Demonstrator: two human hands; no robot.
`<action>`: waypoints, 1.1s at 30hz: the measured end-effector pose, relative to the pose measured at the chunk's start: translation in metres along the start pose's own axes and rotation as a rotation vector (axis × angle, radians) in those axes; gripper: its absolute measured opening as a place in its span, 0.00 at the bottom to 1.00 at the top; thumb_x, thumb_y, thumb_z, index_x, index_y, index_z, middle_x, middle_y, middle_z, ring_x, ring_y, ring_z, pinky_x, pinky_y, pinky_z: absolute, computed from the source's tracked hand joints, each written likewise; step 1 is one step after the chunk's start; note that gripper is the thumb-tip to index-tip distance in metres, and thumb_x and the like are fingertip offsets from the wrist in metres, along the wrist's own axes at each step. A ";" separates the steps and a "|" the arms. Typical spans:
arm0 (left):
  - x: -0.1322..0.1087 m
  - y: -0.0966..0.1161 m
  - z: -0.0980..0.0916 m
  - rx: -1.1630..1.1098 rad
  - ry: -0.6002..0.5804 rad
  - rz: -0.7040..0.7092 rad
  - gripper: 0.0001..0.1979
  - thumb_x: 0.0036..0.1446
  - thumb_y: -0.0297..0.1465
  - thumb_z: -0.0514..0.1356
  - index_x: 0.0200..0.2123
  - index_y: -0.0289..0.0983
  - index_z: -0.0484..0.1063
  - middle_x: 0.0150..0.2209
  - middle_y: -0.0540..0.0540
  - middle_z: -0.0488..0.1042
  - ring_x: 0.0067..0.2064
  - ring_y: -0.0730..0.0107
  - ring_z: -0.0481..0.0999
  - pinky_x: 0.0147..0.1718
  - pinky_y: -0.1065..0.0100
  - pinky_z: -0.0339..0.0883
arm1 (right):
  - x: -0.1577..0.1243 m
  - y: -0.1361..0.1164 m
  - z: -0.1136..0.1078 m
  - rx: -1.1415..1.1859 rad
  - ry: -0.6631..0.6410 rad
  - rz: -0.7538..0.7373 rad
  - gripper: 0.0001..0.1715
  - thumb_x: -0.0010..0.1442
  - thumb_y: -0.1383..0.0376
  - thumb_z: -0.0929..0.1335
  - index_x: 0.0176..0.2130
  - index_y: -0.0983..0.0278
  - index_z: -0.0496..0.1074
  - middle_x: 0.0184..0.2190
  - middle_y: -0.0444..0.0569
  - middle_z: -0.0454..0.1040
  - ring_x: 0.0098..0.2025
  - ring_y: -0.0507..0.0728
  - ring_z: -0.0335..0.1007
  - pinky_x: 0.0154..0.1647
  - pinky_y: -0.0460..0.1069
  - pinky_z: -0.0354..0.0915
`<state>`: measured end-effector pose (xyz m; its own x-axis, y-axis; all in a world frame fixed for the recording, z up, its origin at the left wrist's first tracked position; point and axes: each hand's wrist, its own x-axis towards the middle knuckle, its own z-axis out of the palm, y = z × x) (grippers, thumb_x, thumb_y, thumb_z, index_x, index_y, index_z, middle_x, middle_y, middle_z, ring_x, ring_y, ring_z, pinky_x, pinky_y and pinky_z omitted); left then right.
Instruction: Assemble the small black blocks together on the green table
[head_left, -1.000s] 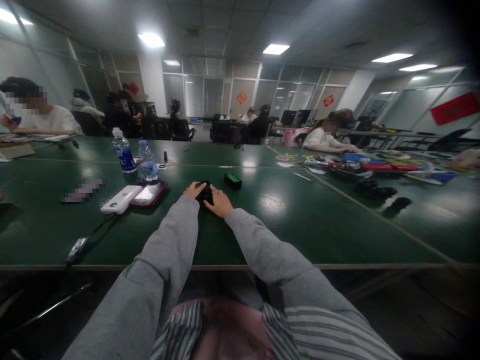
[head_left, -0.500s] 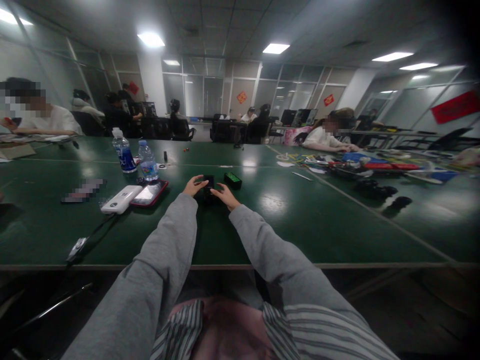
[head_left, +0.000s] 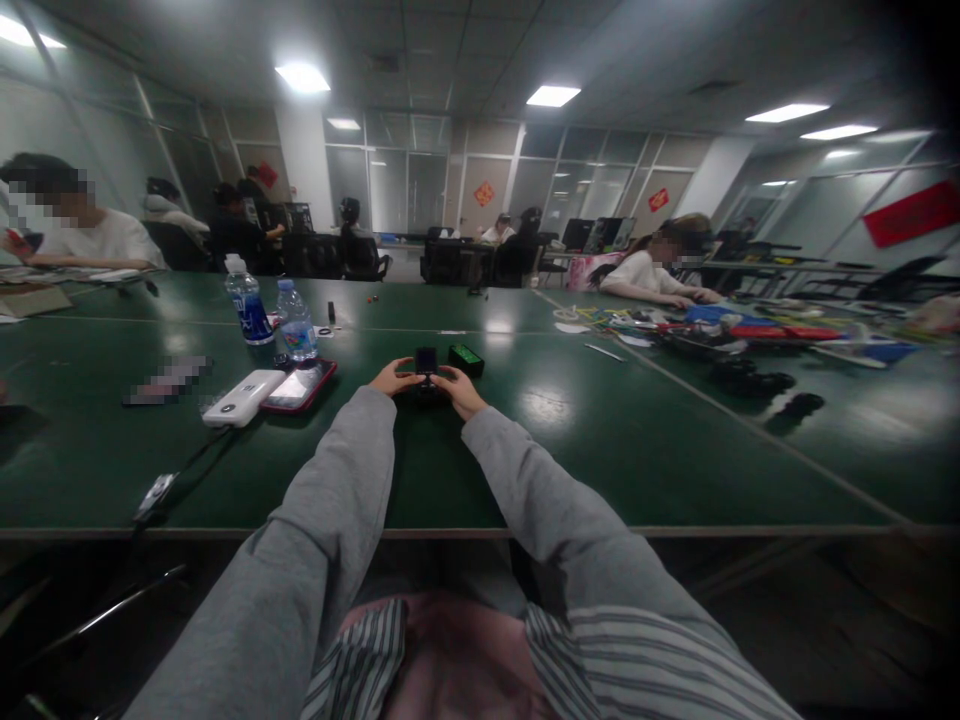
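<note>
In the middle of the green table, a small black boxy object point(head_left: 426, 361) with a dark square panel stands between my two hands; its kind is too small to make out. My left hand point(head_left: 396, 378) grips it from the left, thumb pointing inward. From the right, my right hand point(head_left: 459, 386) holds the same object, its thumb near the lower front. Just behind my right hand lies a small black box point(head_left: 466, 361) with a bright green inside or top, apart from my fingers.
To the left are two water bottles point(head_left: 298, 325), a white power bank point(head_left: 244, 398) with a cable, and a red-edged phone point(head_left: 301, 386). A pen point(head_left: 604, 352) lies right of centre. Cluttered tools and parts point(head_left: 750, 330) cover the far right, beside a seated person point(head_left: 652, 275).
The black object has shifted slightly right, and its square panel now faces me more upright. My fingers have closed in on its sides.
</note>
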<state>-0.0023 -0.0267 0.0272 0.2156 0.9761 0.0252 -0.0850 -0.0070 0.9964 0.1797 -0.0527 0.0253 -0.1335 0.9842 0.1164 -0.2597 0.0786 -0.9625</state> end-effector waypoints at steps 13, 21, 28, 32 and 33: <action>0.003 -0.004 -0.002 -0.049 0.009 0.030 0.41 0.34 0.30 0.72 0.53 0.33 0.62 0.36 0.42 0.75 0.39 0.62 0.76 0.45 0.56 0.66 | -0.001 0.000 -0.001 -0.025 -0.051 -0.005 0.33 0.42 0.63 0.75 0.46 0.65 0.62 0.35 0.48 0.73 0.37 0.52 0.71 0.46 0.51 0.66; 0.017 -0.016 -0.007 -0.122 0.085 0.005 0.38 0.35 0.31 0.72 0.51 0.31 0.63 0.38 0.40 0.75 0.36 0.66 0.77 0.43 0.60 0.69 | 0.005 0.004 -0.001 -0.537 0.142 -0.271 0.30 0.54 0.52 0.66 0.51 0.65 0.61 0.39 0.52 0.70 0.44 0.56 0.66 0.50 0.55 0.62; 0.017 -0.015 -0.010 -0.110 0.126 -0.036 0.39 0.36 0.33 0.72 0.52 0.31 0.62 0.42 0.38 0.74 0.38 0.65 0.77 0.44 0.61 0.69 | 0.010 -0.008 -0.043 -1.318 0.380 -0.535 0.31 0.57 0.57 0.63 0.58 0.60 0.56 0.60 0.56 0.52 0.61 0.65 0.45 0.57 0.62 0.50; 0.015 -0.013 -0.008 -0.101 0.126 -0.041 0.39 0.35 0.34 0.72 0.52 0.32 0.63 0.44 0.37 0.73 0.40 0.64 0.76 0.44 0.60 0.69 | 0.016 -0.001 -0.056 -1.367 0.353 -0.368 0.30 0.56 0.57 0.63 0.57 0.61 0.57 0.60 0.56 0.50 0.58 0.65 0.49 0.53 0.61 0.55; 0.015 -0.013 -0.008 -0.100 0.128 -0.043 0.39 0.35 0.34 0.72 0.52 0.33 0.63 0.44 0.37 0.73 0.41 0.64 0.76 0.45 0.60 0.68 | 0.016 0.000 -0.056 -1.358 0.349 -0.360 0.29 0.56 0.58 0.63 0.56 0.61 0.58 0.59 0.57 0.52 0.57 0.65 0.51 0.52 0.61 0.56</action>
<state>-0.0061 -0.0105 0.0144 0.0961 0.9948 -0.0345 -0.1761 0.0511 0.9831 0.2313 -0.0278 0.0134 0.0294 0.8514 0.5238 0.8889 0.2174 -0.4032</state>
